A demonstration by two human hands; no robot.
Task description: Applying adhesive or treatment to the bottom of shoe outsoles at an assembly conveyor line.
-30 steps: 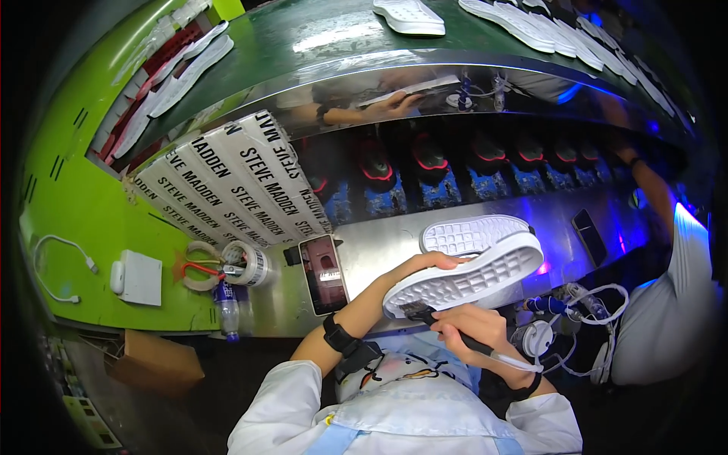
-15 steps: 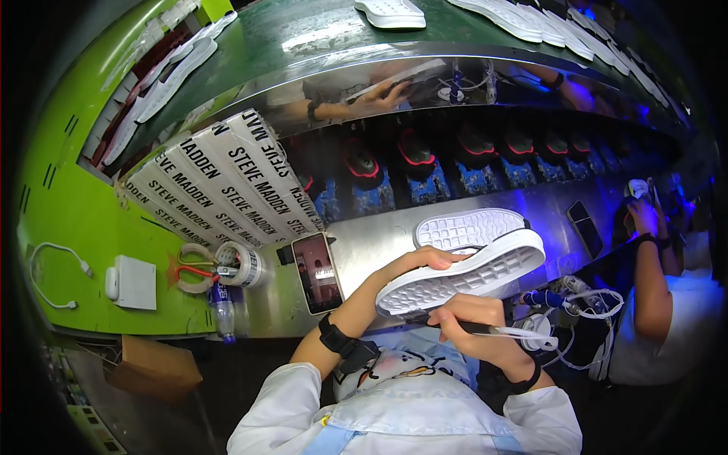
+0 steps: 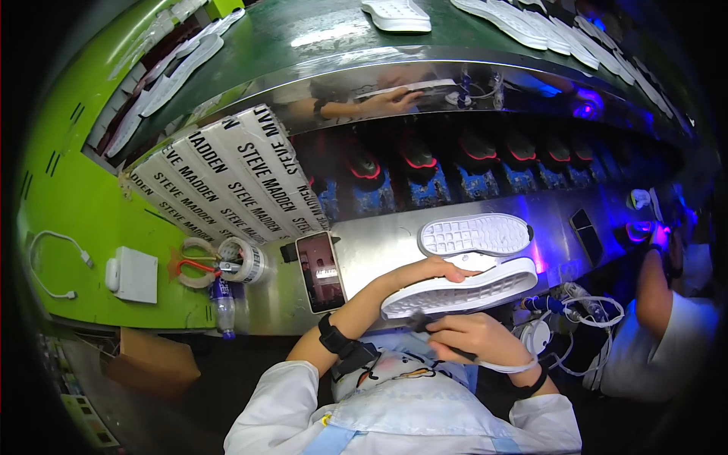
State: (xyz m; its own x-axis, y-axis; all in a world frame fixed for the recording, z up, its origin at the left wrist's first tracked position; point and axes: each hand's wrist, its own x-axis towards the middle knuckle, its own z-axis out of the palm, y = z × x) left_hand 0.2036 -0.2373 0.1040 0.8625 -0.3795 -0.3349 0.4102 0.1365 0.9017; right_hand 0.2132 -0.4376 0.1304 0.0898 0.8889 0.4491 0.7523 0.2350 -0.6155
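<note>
My left hand (image 3: 440, 271) is closed on the far edge of a white shoe sole (image 3: 485, 292), thumb at its rim. The sole is tilted, its gridded inner side facing me. My right hand (image 3: 481, 337) grips a thin brush (image 3: 418, 321) whose dark, slightly blurred tip is at the sole's near left edge; I cannot tell whether they touch. A pale strip, possibly the brush's handle end, runs back past my right wrist. Just beyond, a second white sole (image 3: 474, 236) lies on the metal bench (image 3: 371, 246), grid side up.
Left are a phone (image 3: 320, 271), a tape roll holding scissors (image 3: 244, 262), a bottle (image 3: 224, 307) and a printed carton (image 3: 235, 178). A dark phone (image 3: 586, 233) lies right. Shoes (image 3: 419, 155) line the recess beneath a green conveyor (image 3: 303, 38) carrying white soles. A co-worker's arm (image 3: 654, 288) is at right.
The held sole has been lowered and turned, parting from the second sole behind it. My right hand has shifted down, and the brush's dark tip now shows. The co-worker's hand has moved lower.
</note>
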